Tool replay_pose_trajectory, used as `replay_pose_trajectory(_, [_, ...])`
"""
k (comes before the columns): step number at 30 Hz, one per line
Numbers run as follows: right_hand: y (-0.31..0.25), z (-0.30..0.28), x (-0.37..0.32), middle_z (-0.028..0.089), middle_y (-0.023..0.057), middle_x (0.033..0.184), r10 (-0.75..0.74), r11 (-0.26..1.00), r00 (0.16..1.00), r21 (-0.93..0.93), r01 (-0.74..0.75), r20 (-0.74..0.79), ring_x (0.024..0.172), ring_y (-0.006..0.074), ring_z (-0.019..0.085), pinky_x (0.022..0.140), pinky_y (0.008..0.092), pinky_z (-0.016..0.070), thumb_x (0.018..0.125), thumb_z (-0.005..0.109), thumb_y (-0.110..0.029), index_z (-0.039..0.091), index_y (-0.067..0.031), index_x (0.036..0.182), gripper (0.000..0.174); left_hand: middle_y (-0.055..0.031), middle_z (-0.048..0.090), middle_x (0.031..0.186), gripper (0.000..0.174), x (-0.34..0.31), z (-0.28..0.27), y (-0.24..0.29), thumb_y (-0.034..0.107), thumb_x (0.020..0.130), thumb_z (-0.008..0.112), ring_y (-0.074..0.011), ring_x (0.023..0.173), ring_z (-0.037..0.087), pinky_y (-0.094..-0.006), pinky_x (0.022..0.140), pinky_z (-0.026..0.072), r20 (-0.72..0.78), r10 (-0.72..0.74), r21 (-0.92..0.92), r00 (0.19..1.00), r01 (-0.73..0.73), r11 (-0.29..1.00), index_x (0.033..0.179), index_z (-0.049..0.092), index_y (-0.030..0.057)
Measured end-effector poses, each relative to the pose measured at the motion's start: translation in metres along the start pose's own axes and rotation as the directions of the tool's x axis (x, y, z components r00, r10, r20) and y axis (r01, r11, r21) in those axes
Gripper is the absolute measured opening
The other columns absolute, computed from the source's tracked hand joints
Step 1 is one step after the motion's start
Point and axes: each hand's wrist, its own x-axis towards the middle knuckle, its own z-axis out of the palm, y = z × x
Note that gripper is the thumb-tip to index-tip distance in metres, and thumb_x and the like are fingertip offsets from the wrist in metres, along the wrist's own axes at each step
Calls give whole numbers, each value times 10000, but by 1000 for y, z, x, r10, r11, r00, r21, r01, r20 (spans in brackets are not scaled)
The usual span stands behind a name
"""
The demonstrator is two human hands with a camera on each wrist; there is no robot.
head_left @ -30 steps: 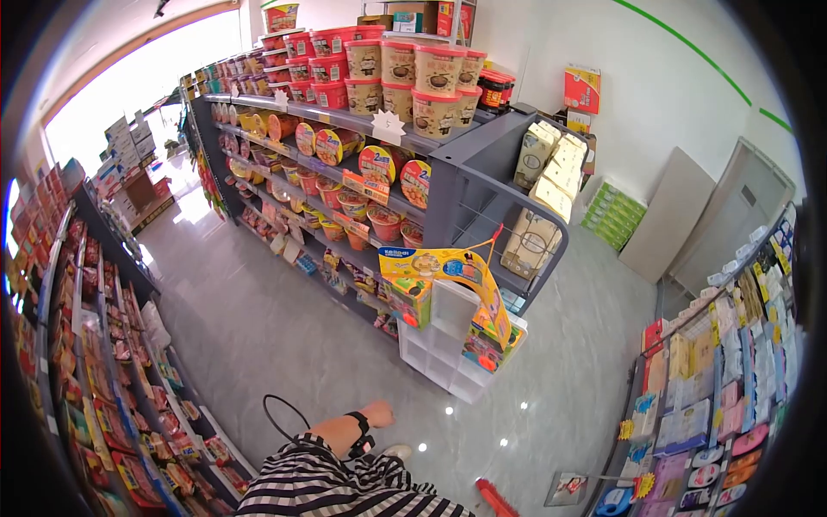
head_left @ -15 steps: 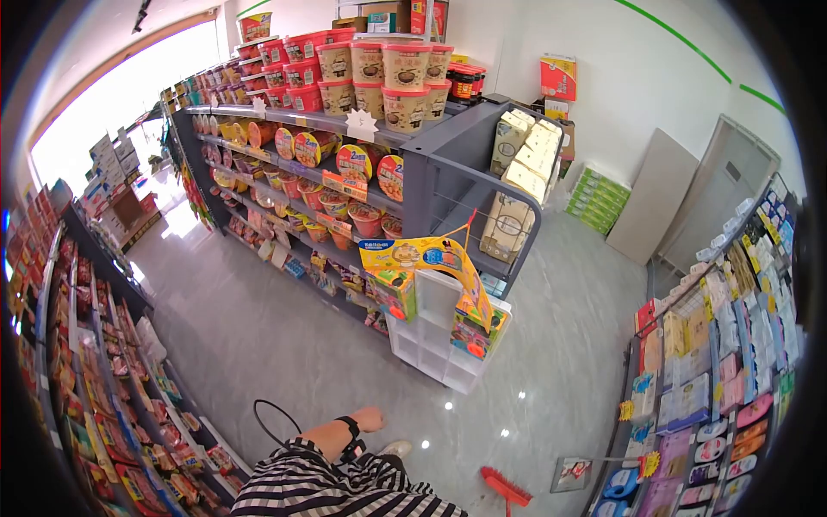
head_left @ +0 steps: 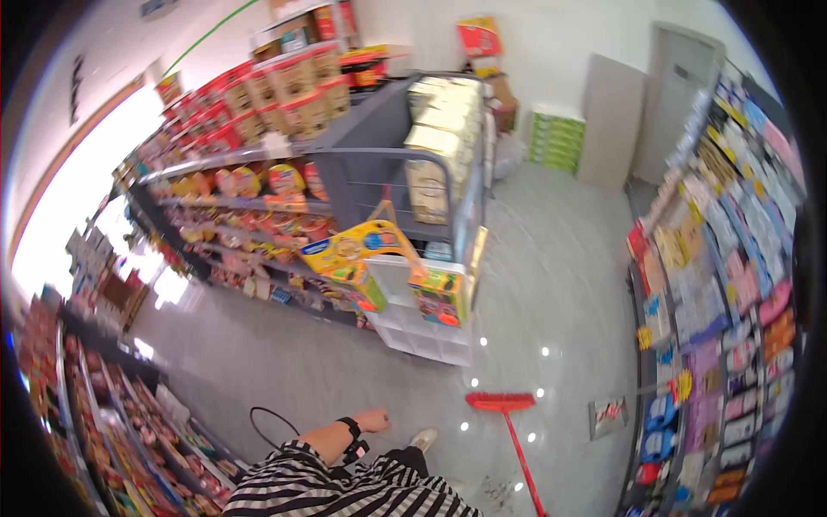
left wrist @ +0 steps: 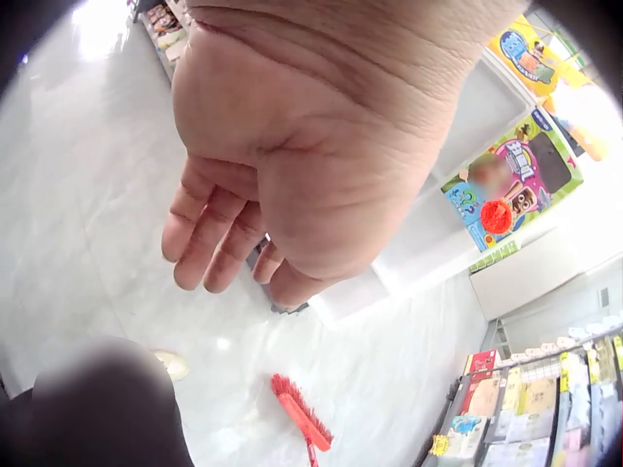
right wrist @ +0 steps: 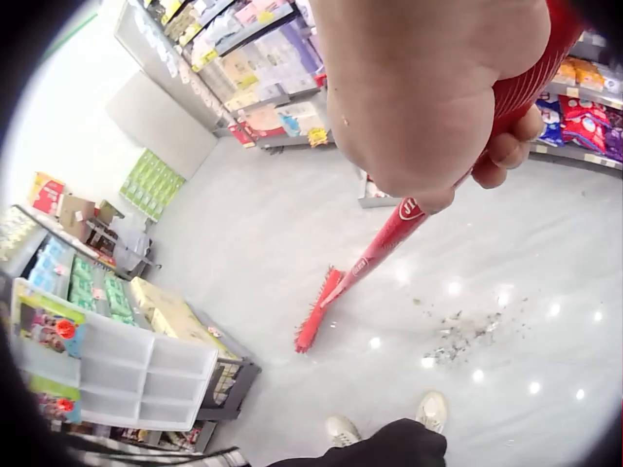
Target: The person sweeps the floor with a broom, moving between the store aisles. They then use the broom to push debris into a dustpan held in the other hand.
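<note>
My right fingers [right wrist: 507, 150] grip the red broom [right wrist: 387, 239].
Left fingers [left wrist: 232, 255] released; bristles [head_left: 500, 401] seem floor-flat, so I'd press lightly, evenly.

Broom [right wrist: 388, 236]: all red, including the handle inside the right fingers [right wrist: 506, 153]
Wristband [head_left: 349, 424]: black, behind the left fingers [left wrist: 226, 245]
Shirt [head_left: 297, 484]: black-and-white stripes
Trousers [right wrist: 394, 449]: black
Shoes [right wrist: 432, 410]: cream
Floor [head_left: 551, 284]: grey, marbled, beyond all fingers
Rack [head_left: 422, 334]: white
Arch [head_left: 377, 241]: yellow, blue patch
Door [head_left: 680, 99]: grey

red broom [head_left: 501, 402] nearer white rack [head_left: 419, 333], floor debris [head_left: 497, 493] in view
</note>
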Motion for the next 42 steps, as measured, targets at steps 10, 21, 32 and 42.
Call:
replay_pose_trajectory(10, [119, 51, -42, 610, 182, 876, 193, 925, 981, -327, -193, -34, 825, 341, 596, 708, 436, 474, 840, 386, -144, 340, -276, 1304, 485, -134, 622, 781, 397, 21, -23, 17, 241, 766, 576, -202, 625, 621, -308, 586, 500, 173, -122, -174, 977, 152, 973, 1089, 562, 11])
replay_pose_trajectory(21, [156, 3, -199, 628, 144, 838, 400, 822, 910, -398, -408, -108, 798, 311, 611, 696, 422, 481, 826, 429, -167, 409, -280, 1255, 444, -107, 606, 773, 399, 66, -26, 76, 146, 755, 563, -150, 547, 572, -253, 487, 442, 205, 17, -236, 979, 32, 971, 1096, 524, -57])
replay_pose_trajectory(32, [66, 35, 18, 620, 176, 827, 135, 989, 939, -16, -147, -317, 787, 339, 604, 683, 454, 469, 822, 363, -129, 423, -221, 1245, 437, -129, 617, 739, 378, 41, -64, 60, 163, 746, 583, -171, 522, 588, -273, 478, 466, 149, -77, -98, 986, 92, 991, 1061, 557, -46])
replay_pose_trajectory(42, [79, 35, 89, 610, 197, 891, 160, 986, 960, 85, -144, -229, 855, 336, 595, 718, 457, 467, 827, 372, -175, 432, -200, 1229, 407, -120, 628, 733, 364, 14, -82, 89, 168, 755, 566, -171, 568, 616, -260, 501, 473, 102, -75, -58, 992, 81, 995, 1047, 567, -50])
